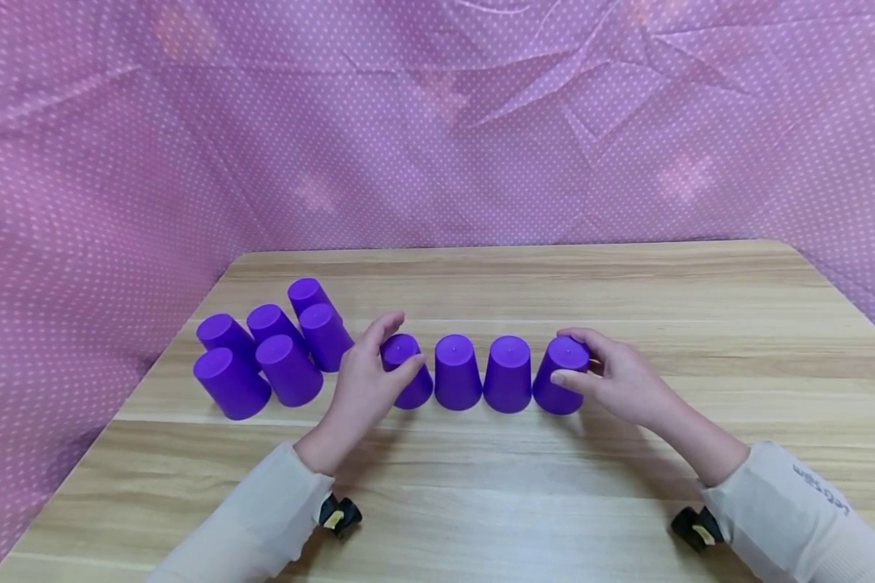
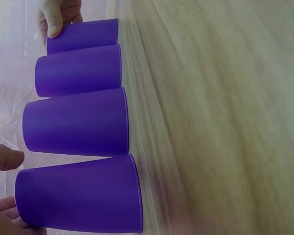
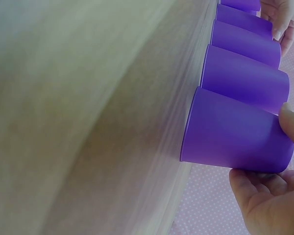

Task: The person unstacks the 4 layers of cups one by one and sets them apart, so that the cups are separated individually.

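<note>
Four purple cups stand upside down in a row across the table. My left hand [image 1: 364, 372] is at the leftmost cup [image 1: 411, 389], its fingers along the outer side. In the left wrist view, the thumb [image 2: 9, 159] stands a little off this cup [image 2: 81, 196]. At the other end of the row, my right hand [image 1: 620, 376] grips the rightmost cup [image 1: 554, 391] between thumb and curled fingers. The right wrist view shows that cup [image 3: 235, 134] with its wide rim down at the tabletop. Between the hands are two more cups, one left [image 1: 458, 385] and one right [image 1: 508, 386].
Left of the row stands a group of several upside-down purple cups [image 1: 289, 376], the nearest one [image 1: 236, 393] at front left. The wood-grain table [image 1: 481, 494] has its far edge along a pink dotted cloth [image 1: 437, 146]. A black device [image 1: 340, 517] sits at the left wrist.
</note>
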Demonstrator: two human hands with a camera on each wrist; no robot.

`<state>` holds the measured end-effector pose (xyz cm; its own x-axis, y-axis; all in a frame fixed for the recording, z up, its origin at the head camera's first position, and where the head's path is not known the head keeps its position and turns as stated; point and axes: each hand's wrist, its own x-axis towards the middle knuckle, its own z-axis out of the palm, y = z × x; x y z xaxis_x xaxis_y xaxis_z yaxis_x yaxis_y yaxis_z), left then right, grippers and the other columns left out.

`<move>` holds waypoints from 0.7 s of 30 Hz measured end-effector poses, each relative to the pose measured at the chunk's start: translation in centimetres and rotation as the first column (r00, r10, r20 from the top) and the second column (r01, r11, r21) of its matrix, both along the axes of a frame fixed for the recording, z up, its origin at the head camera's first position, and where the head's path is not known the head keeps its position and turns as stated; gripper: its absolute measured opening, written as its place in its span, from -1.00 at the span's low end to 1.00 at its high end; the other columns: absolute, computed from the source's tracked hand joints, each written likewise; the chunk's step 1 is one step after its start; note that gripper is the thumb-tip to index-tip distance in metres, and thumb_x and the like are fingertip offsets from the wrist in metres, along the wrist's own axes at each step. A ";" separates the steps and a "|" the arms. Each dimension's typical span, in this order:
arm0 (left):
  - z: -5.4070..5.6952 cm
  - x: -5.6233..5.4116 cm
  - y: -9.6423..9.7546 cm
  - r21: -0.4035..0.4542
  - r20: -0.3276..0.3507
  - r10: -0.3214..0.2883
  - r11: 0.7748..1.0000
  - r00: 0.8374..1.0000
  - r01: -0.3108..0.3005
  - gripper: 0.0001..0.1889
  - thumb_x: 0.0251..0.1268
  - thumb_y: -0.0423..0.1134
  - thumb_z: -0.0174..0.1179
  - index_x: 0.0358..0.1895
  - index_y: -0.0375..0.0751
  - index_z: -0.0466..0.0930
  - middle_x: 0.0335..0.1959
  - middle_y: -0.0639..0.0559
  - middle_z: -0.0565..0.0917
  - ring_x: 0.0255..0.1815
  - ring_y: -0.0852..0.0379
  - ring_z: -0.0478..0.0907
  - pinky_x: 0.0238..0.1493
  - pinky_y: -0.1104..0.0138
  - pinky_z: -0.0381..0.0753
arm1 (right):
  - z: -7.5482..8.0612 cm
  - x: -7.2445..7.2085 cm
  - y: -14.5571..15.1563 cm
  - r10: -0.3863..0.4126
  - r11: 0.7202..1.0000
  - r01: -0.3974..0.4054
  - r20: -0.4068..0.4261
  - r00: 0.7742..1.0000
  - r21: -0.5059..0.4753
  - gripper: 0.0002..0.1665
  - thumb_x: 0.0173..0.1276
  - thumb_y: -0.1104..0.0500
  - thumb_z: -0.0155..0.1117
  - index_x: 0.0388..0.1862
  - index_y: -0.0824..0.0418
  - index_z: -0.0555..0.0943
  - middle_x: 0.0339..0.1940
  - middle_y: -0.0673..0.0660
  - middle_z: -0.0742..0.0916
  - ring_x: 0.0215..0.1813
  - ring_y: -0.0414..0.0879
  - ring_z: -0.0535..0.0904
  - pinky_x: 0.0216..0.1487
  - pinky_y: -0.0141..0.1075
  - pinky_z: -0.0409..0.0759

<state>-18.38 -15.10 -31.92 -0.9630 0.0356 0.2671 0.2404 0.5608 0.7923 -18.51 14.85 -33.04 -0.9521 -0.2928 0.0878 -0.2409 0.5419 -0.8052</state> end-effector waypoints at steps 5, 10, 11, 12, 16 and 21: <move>-0.2 -0.2 -0.1 0.045 0.014 0.006 0.999 1.000 -0.006 -0.44 0.06 -0.34 0.31 0.19 -0.29 0.39 0.15 -0.15 0.53 0.20 0.02 0.44 0.27 0.24 0.41 | -0.1 0.0 0.0 0.000 1.000 0.000 -0.003 1.000 0.001 -0.34 0.22 0.11 0.32 0.22 0.38 0.36 0.03 0.36 0.60 0.07 0.20 0.56 0.06 -0.07 0.59; -0.3 -0.3 -0.3 0.048 0.050 0.007 0.999 0.999 -0.009 -0.42 0.04 -0.33 0.33 0.20 -0.28 0.39 0.15 -0.12 0.53 0.19 0.02 0.45 0.25 0.24 0.43 | -0.1 0.1 0.0 -0.001 1.000 0.001 -0.006 1.000 0.003 -0.35 0.22 0.10 0.31 0.21 0.37 0.37 0.03 0.36 0.61 0.06 0.19 0.57 0.06 -0.06 0.59; -0.3 -0.3 -0.3 0.042 0.065 0.010 0.999 0.998 -0.013 -0.42 0.04 -0.32 0.33 0.20 -0.26 0.38 0.15 -0.11 0.52 0.19 0.03 0.45 0.25 0.24 0.43 | 0.0 0.1 -0.1 -0.002 1.000 0.002 -0.008 1.000 0.005 -0.35 0.22 0.10 0.31 0.21 0.37 0.37 0.02 0.36 0.61 0.06 0.19 0.57 0.06 -0.06 0.59; -0.4 -0.3 -0.4 0.037 0.079 0.011 0.999 0.997 -0.014 -0.41 0.04 -0.31 0.33 0.21 -0.25 0.38 0.16 -0.10 0.52 0.19 0.03 0.45 0.25 0.24 0.43 | 0.0 0.1 -0.1 -0.003 1.000 0.003 -0.009 1.000 0.007 -0.35 0.22 0.09 0.31 0.21 0.37 0.37 0.02 0.35 0.61 0.06 0.19 0.57 0.05 -0.07 0.59; -0.7 -0.4 -0.5 0.012 0.127 0.026 1.000 0.992 -0.028 -0.37 0.02 -0.29 0.34 0.23 -0.22 0.37 0.18 -0.11 0.50 0.17 0.00 0.46 0.24 0.19 0.44 | -0.1 0.1 -0.1 -0.004 1.000 0.004 -0.009 1.000 0.011 -0.35 0.22 0.09 0.31 0.21 0.36 0.38 0.02 0.35 0.61 0.06 0.18 0.57 0.06 -0.06 0.59; -0.9 -0.5 -0.5 -0.011 0.162 0.039 0.999 0.986 -0.037 -0.35 -0.02 -0.28 0.36 0.24 -0.19 0.37 0.17 -0.15 0.50 0.13 -0.05 0.48 0.19 0.12 0.48 | -0.1 0.1 -0.1 -0.005 1.000 0.005 0.000 1.000 0.015 -0.35 0.23 0.09 0.31 0.22 0.35 0.37 0.03 0.35 0.61 0.07 0.20 0.56 0.07 -0.05 0.58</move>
<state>-18.89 -15.58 -32.80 -0.9943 -0.0005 0.1070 0.0874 0.5735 0.8145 -18.45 14.79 -33.15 -0.9536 -0.2893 0.0833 -0.2380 0.5549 -0.7972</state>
